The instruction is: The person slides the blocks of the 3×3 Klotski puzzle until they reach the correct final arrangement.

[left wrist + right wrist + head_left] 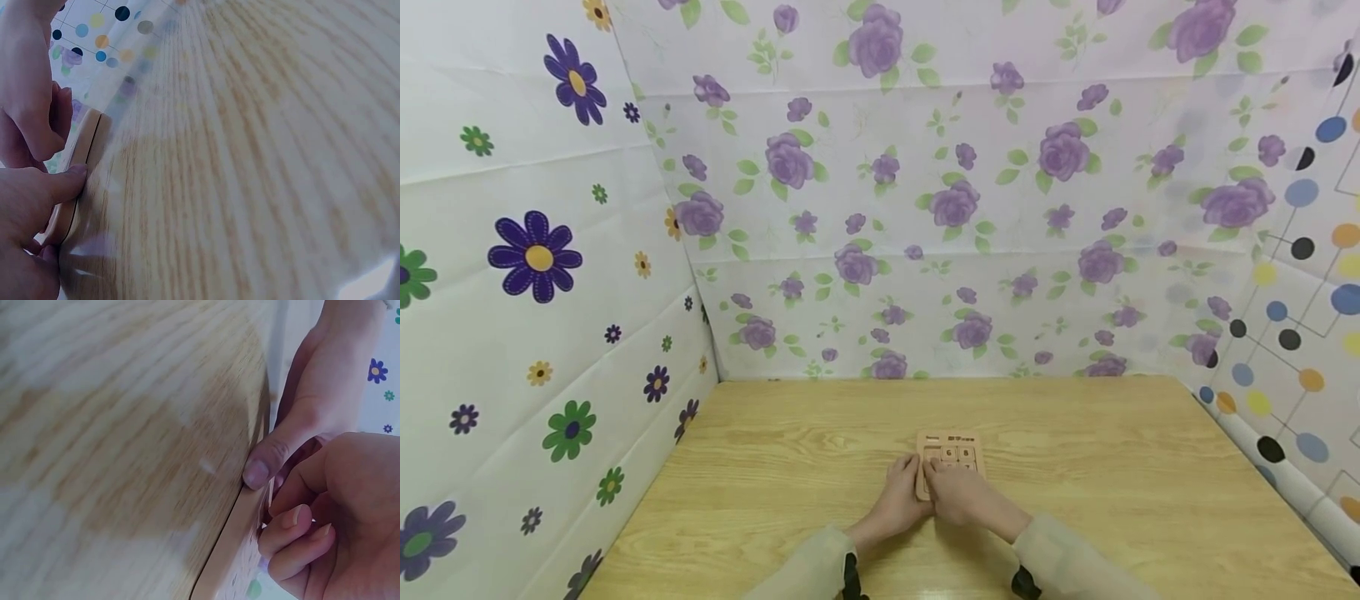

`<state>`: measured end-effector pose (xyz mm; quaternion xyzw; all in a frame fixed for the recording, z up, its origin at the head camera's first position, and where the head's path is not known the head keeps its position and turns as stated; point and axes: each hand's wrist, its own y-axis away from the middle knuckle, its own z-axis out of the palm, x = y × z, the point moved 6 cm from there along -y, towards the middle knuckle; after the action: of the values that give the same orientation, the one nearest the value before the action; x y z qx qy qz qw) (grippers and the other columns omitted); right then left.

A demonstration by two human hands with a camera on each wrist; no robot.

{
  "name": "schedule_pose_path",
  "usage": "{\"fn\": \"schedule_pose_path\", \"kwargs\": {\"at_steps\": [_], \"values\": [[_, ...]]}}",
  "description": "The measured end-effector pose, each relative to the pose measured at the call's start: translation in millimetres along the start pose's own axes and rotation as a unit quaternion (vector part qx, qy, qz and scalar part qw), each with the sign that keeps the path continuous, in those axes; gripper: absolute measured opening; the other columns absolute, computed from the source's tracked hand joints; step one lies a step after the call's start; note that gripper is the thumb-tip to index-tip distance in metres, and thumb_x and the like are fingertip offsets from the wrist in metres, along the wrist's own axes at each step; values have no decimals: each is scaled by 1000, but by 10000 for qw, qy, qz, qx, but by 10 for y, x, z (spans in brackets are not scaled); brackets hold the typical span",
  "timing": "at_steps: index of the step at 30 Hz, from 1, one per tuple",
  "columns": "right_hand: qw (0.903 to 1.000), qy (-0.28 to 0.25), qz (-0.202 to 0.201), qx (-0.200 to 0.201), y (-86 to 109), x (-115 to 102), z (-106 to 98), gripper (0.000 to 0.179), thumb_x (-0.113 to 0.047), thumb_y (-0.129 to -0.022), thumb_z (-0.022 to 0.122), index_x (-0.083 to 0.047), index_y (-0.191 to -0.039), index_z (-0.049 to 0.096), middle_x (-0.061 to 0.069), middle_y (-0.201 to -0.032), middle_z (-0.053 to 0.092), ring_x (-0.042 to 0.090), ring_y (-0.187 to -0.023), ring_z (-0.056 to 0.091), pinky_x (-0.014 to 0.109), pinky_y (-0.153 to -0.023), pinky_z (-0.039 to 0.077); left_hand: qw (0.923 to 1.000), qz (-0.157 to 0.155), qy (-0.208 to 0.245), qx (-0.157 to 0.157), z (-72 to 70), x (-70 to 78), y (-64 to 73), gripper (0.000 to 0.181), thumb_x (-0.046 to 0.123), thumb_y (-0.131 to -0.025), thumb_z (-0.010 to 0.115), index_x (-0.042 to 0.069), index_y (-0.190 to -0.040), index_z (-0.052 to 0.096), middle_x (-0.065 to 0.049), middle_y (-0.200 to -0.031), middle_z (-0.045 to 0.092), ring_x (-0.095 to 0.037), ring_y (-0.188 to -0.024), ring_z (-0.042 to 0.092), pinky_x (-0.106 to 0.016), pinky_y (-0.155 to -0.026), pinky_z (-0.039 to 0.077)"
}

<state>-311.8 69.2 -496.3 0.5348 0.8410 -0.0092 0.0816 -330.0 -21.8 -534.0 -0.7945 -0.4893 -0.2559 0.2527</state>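
Note:
A small wooden number slide puzzle (942, 436) lies flat on the table, with printing along its far edge. Number tiles (966, 453) marked 6 and 8 show in its top row; the right hand covers much of the rest. My left hand (897, 498) grips the board's left and near sides, its thumb (70, 182) against the near edge. Over the tiles is my right hand (962, 495), fingertips down at the board's left part. In the right wrist view its other fingers (294, 540) are loosely bent, and the exact contact with the tiles is hidden.
The wood-grain table (790, 450) spreads around the board on all sides. Upright patterned cloths border it: purple roses (955, 204) at the back, daisies (535, 257) at left, coloured dots (1311, 381) at right.

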Motion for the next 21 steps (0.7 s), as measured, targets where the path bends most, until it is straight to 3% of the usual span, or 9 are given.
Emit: {"fn": "schedule_pose_path", "kwargs": {"at_steps": [4, 11, 18, 21], "values": [[10000, -6, -64, -21, 34, -18, -20, 47, -17, -98, 51, 1, -141, 47, 21, -144, 49, 35, -115, 61, 45, -91, 55, 10000, 18, -11, 53, -6, 9, 5, 89, 25, -78, 81, -16, -141, 34, -31, -145, 37, -45, -136, 33, -53, -110, 39], [9998, -135, -150, -37, 75, -23, -4, 46, -18, -98, 50, 1, -140, 48, 23, -143, 49, 39, -122, 56, 49, -99, 50, 10000, -27, 48, 5, -25, 33, 20, 88, 22, -79, 80, -16, -142, 32, -31, -146, 36, -45, -137, 32, -52, -110, 39], [9997, -71, -244, 34, 60, -2, 24, 48, -18, -95, 53, 2, -139, 48, 22, -141, 51, 38, -124, 55, 47, -97, 52, 9999, -44, 113, 17, -25, 40, 11, 87, 17, -78, 80, -17, -142, 31, -32, -146, 34, -46, -137, 31, -53, -111, 37], [9997, -125, -229, -13, 65, 14, 48, 50, -18, -95, 54, 1, -140, 48, 22, -142, 51, 34, -116, 61, 44, -91, 55, 9999, -88, 140, -16, -10, 30, 12, 88, 18, -79, 80, -17, -142, 31, -32, -147, 33, -46, -138, 30, -53, -112, 36]]}}
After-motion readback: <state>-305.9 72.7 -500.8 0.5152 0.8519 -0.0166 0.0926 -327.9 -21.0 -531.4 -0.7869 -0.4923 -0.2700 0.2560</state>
